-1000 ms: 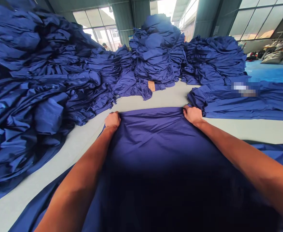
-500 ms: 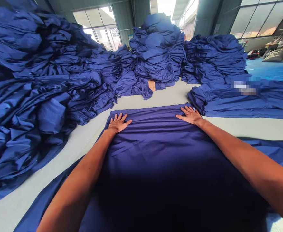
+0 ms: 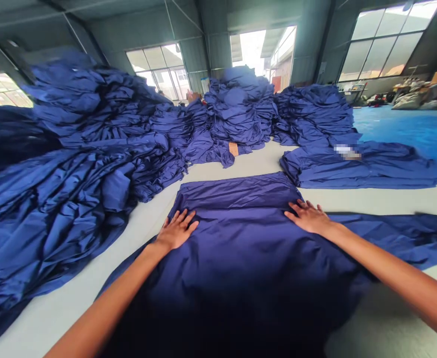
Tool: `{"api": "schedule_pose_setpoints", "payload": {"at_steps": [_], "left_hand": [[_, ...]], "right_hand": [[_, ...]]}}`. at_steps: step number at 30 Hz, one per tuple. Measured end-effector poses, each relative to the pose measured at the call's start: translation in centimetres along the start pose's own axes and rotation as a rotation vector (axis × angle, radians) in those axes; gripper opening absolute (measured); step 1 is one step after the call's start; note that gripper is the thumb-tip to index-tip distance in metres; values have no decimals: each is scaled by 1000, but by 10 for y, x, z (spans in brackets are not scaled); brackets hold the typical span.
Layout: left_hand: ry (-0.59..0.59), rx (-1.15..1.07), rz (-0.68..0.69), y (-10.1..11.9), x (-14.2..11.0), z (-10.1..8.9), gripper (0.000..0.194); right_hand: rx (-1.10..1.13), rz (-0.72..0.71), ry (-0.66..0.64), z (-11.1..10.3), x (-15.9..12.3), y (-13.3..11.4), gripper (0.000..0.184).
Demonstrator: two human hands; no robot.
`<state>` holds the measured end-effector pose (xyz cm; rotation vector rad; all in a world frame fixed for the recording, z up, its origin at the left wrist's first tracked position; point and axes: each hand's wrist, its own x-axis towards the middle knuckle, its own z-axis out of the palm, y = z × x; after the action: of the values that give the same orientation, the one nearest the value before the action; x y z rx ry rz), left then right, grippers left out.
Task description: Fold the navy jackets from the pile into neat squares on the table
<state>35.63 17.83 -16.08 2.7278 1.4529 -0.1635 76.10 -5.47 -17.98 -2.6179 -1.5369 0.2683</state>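
Observation:
A dark blue garment (image 3: 236,248) lies spread before me on a pale table, its far edge straight and lightly wrinkled. My left hand (image 3: 177,229) rests palm down near its left side, fingers spread. On the right side, my right hand (image 3: 308,217) also lies flat with fingers apart, touching the cloth. Neither hand grips anything. Blue cloth like sleeves reaches out from under both forearms, to the left and to the right. The near part of the garment is in deep shadow, so its details are hidden.
Large heaps of blue garments (image 3: 87,179) line the left side of the table (image 3: 255,158). More piles (image 3: 240,107) stand at the back. A flat blue stack (image 3: 367,169) lies beyond my right hand. A small orange-brown tag (image 3: 233,149) sits at the back pile's foot.
Both hands have let go of the garment's far edge, opened flat and slid back toward me over the cloth. The view has tilted up, showing more wall and windows.

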Motion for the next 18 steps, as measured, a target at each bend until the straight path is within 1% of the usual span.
{"api": "schedule_pose_setpoints", "payload": {"at_steps": [2, 4, 6, 8, 9, 10, 12, 13, 15, 16, 18], "left_hand": [[14, 23, 10, 2, -18, 4, 63], [72, 57, 40, 11, -27, -1, 63], [145, 80, 74, 27, -35, -14, 63], [213, 77, 117, 54, -46, -28, 64], [247, 60, 150, 71, -53, -35, 63], [278, 32, 189, 90, -60, -40, 63], [306, -61, 284, 136, -77, -47, 61], [300, -115, 339, 161, -85, -49, 60], [245, -201, 464, 215, -101, -49, 58], [211, -229, 527, 242, -107, -46, 56], [157, -281, 635, 292, -118, -35, 54]], "right_hand": [[21, -31, 13, 1, -21, 4, 74], [47, -79, 72, -11, -37, 12, 69], [110, -130, 219, -30, -53, 34, 66], [201, -134, 401, -51, -72, 72, 63], [243, -98, 472, -60, -81, 96, 61], [266, -8, 503, -67, -91, 122, 59], [263, 277, 479, -77, -111, 178, 59], [254, 421, 458, -80, -121, 204, 59], [234, 608, 436, -82, -140, 251, 61], [219, 669, 448, -82, -149, 270, 62], [158, 734, 522, -78, -165, 299, 61]]}}
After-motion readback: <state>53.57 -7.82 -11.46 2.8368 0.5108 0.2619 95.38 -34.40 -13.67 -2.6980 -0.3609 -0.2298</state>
